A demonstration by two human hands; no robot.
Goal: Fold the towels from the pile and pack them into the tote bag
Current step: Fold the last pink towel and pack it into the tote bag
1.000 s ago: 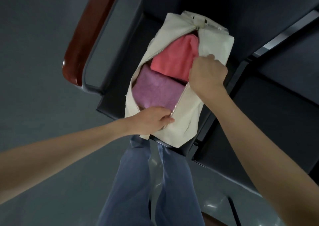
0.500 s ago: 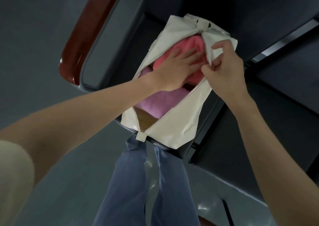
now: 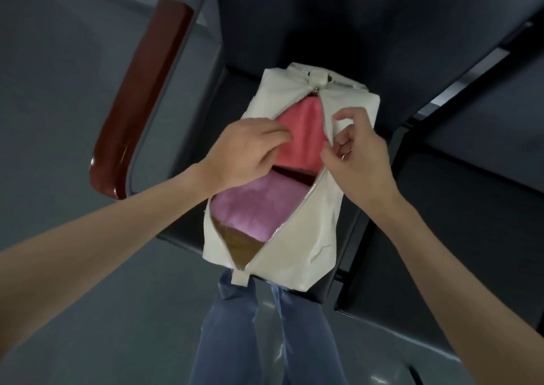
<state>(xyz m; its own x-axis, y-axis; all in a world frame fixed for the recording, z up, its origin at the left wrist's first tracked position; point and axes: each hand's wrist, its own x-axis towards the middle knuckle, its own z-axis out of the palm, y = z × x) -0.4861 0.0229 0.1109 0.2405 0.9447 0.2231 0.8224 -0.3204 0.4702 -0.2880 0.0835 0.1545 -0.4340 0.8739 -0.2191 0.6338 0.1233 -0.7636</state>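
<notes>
A cream tote bag [image 3: 312, 237] lies unzipped on a dark seat. Inside it a coral towel [image 3: 303, 137] fills the far half and a pink towel [image 3: 253, 208] the near half; brown lining shows at the near end. My left hand [image 3: 244, 155] rests at the bag's left zip edge, fingers curled onto the coral towel's left side. My right hand [image 3: 353, 149] pinches the bag's right zip edge and pulls it outward.
The bag sits on a black chair seat [image 3: 412, 208] in a row of seats. A glossy reddish-brown armrest [image 3: 141, 96] runs along the left. My blue-trousered legs [image 3: 265, 334] stand below over a grey floor [image 3: 59, 60].
My left hand went from the bag's near end to the coral towel, then drew back to its left edge. My right hand stayed pinching the right zip edge.
</notes>
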